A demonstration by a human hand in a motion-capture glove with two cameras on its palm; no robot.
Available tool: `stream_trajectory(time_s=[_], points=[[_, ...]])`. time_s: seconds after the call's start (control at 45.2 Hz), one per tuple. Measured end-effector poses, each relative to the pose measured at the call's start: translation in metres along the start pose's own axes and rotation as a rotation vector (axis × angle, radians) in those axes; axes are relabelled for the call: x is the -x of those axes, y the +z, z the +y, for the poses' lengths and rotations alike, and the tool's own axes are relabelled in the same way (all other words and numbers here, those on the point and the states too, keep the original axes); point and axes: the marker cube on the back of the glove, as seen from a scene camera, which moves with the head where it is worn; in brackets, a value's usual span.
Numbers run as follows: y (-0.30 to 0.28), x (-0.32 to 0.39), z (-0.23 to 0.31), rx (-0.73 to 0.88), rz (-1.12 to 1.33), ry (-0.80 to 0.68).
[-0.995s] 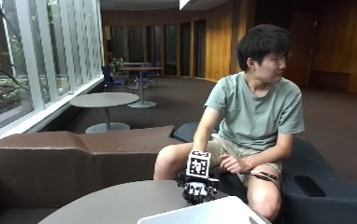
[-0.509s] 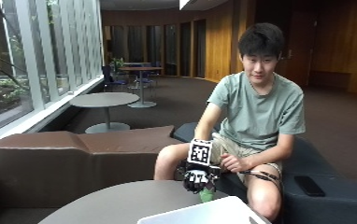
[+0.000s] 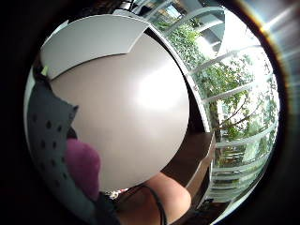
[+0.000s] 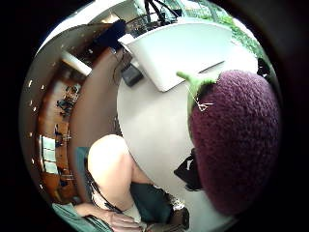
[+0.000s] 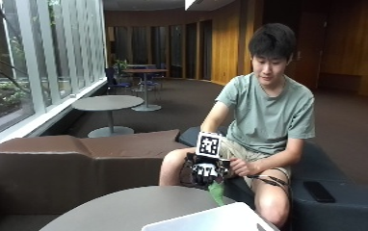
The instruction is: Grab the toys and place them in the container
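A white container (image 5: 213, 219) sits nearest the outside camera, on a round grey table (image 5: 126, 207). Just beyond its rim, above the table's far edge, the gloved right hand (image 5: 204, 172) hangs with its fingers curled round a crocheted eggplant toy (image 4: 234, 140). From outside, only the toy's green stem end (image 5: 217, 192) shows, poking down below the fingers toward the tabletop, so its long axis runs roughly upright with the purple body hidden in the palm. The thumb-side palm view shows that purple body close against the palm, the green cap and stem pointing toward the container (image 4: 181, 48), and the table surface well below. The little-finger-side view catches a sliver of purple beside the glove. No writing can be read on the toy or container. Behind the hand sits the person on a dark bench (image 5: 338, 192), with a black phone (image 5: 317, 191) lying beside them.
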Motion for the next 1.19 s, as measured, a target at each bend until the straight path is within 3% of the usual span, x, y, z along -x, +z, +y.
stream_trajectory(time_s=[0.177, 0.265, 0.619, 0.885, 1.039, 1.194], points=[[-0.056, -0.009, -0.025, 0.058, -0.017, 0.057], [-0.084, -0.015, -0.059, -0.039, -0.02, 0.028], [-0.186, -0.025, -0.175, -0.004, -0.048, 0.081], [-0.189, -0.027, -0.247, 0.052, -0.069, 0.077], [-0.175, -0.02, -0.281, 0.135, -0.083, 0.182], [-0.147, -0.011, -0.316, 0.091, -0.118, 0.077]])
